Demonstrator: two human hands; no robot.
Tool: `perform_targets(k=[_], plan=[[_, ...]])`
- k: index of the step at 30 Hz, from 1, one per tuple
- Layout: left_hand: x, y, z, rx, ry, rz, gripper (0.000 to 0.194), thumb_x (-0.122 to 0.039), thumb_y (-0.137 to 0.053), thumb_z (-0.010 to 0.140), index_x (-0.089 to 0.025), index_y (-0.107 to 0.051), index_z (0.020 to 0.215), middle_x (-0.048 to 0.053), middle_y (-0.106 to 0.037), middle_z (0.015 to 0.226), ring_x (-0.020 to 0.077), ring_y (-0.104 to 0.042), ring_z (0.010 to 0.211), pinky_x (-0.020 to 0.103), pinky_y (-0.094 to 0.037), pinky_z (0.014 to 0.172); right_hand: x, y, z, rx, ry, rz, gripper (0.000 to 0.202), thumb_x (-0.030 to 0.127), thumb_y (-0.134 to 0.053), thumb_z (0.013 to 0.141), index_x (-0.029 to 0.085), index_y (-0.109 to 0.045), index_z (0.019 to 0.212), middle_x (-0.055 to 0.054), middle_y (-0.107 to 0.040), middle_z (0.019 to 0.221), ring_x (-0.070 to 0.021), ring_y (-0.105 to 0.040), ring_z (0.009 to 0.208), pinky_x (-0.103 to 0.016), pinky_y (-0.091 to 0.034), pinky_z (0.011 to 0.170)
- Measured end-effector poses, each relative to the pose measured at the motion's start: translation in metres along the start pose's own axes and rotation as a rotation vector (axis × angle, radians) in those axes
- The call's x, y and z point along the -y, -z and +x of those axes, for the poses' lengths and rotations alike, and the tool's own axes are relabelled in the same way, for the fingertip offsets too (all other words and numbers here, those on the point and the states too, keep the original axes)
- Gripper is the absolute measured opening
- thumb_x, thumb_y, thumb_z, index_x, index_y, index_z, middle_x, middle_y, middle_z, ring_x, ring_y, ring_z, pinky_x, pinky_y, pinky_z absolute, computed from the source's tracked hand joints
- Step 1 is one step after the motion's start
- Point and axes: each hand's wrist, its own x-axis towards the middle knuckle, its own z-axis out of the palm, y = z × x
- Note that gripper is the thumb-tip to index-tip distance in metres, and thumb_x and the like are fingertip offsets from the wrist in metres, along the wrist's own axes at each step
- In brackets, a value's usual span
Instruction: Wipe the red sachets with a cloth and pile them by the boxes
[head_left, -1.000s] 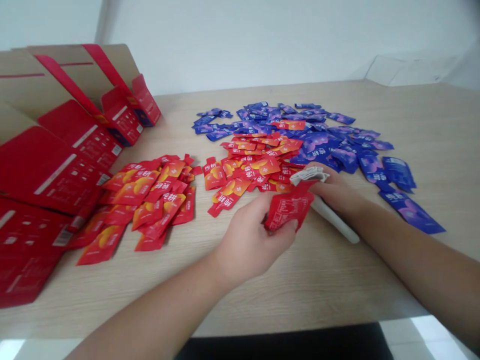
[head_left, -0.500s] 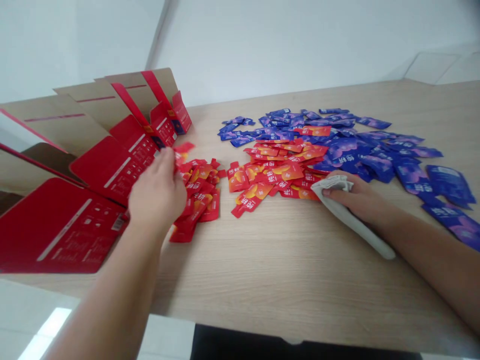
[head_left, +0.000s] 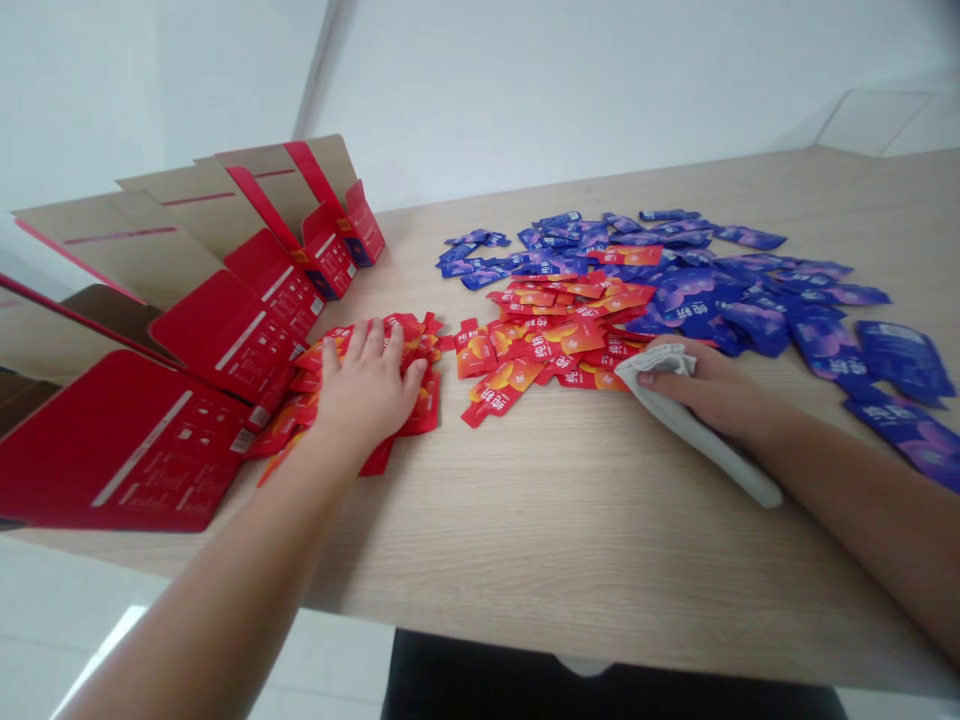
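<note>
My left hand (head_left: 367, 388) lies with fingers spread on a heap of red-and-orange sachets (head_left: 426, 398) beside the boxes. In my right hand (head_left: 712, 390) a folded pale cloth (head_left: 701, 440) is gripped, its long end trailing toward the table's front. That hand rests at the right edge of a second group of red sachets (head_left: 544, 345). Behind and to the right of it spread many blue-purple sachets (head_left: 686, 300). One red sachet (head_left: 626, 256) lies among the blue ones.
Several open red cartons (head_left: 172, 430) stand in a row along the left, their tan inner flaps (head_left: 112, 235) raised. A white wall (head_left: 570, 90) borders the wooden table (head_left: 555, 540) at the back. A clear panel (head_left: 870, 122) leans at the back right.
My left hand has opened and come down onto the left red heap, away from the cartons; the red sachet seen at its fingers is no longer in it. My right hand has hardly moved.
</note>
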Motion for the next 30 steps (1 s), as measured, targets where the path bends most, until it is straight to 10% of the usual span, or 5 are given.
perform_targets(k=[6,10,20,30], plan=[[-0.1,0.007,-0.023,0.064,-0.265,-0.014,0.066,-0.064,-0.038,0.113,-0.014,-0.068,0.144,0.02,-0.073,0.142,0.0373,-0.068,0.134,0.046,-0.059,0.106,0.001,0.001,0.0,0.045,-0.089,0.037,0.041,0.051,-0.084,0.085,0.024,-0.073,0.114,-0.006,-0.08,0.104,-0.029,-0.07,0.095,-0.041,-0.053,0.086],[-0.138,0.006,-0.021,0.108,-0.284,0.033,0.037,-0.026,-0.052,0.11,-0.006,-0.071,0.134,0.026,-0.075,0.128,0.0394,-0.075,0.118,0.043,-0.062,0.089,0.004,0.001,-0.002,0.055,-0.097,0.052,0.041,0.052,-0.084,0.084,0.024,-0.074,0.114,-0.006,-0.081,0.106,-0.0302,-0.071,0.097,-0.042,-0.055,0.087],[-0.11,0.023,-0.02,-0.041,-0.447,-0.039,0.024,-0.014,-0.052,0.105,-0.02,-0.075,0.11,0.012,-0.08,0.106,0.0387,-0.07,0.116,0.059,-0.054,0.104,0.003,-0.004,-0.003,0.069,-0.017,0.014,0.034,0.06,-0.084,0.082,0.033,-0.075,0.101,-0.002,-0.077,0.092,-0.031,-0.069,0.089,-0.046,-0.058,0.081],[-0.127,-0.025,-0.019,0.141,-1.014,-0.674,0.044,-0.003,-0.047,0.102,-0.023,-0.073,0.13,0.007,-0.07,0.142,0.0226,-0.067,0.131,0.036,-0.054,0.114,0.016,-0.009,-0.015,0.107,0.003,0.025,0.03,0.055,-0.084,0.079,0.032,-0.072,0.095,-0.002,-0.076,0.092,-0.0309,-0.069,0.091,-0.047,-0.059,0.086]])
